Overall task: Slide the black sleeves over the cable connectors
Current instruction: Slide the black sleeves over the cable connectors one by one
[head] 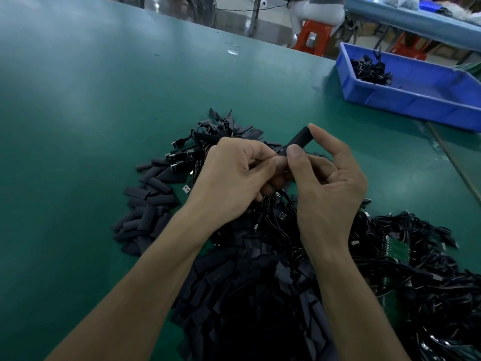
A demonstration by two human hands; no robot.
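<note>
Pinching a short black tube-shaped sleeve (299, 140) between thumb and forefinger, the person's right hand (328, 186) holds it tilted, its far end raised above the bench. The left hand (234, 175) meets it fingertip to fingertip. Its fingers are curled tight round what looks like a thin black cable (285, 196), which trails down between the palms. The connector itself is hidden behind the fingers, so I cannot tell whether it has entered the sleeve. Beneath both wrists lies a heap of flat black sleeves (234, 282), spilling leftward across the green bench mat (91, 113). Just beyond the left hand, a cluster of silver-tipped black USB plugs (179, 157) pokes out of the pile. To the right sprawls a tangle of thin black cables (421, 261) with small green circuit boards (390, 247) among them. Farther off, at the bench's right edge, sits a shallow blue plastic bin (390, 100) holding a small knot of black cables (369, 70). Beyond the bench stands a red plastic stool (312, 35).
</note>
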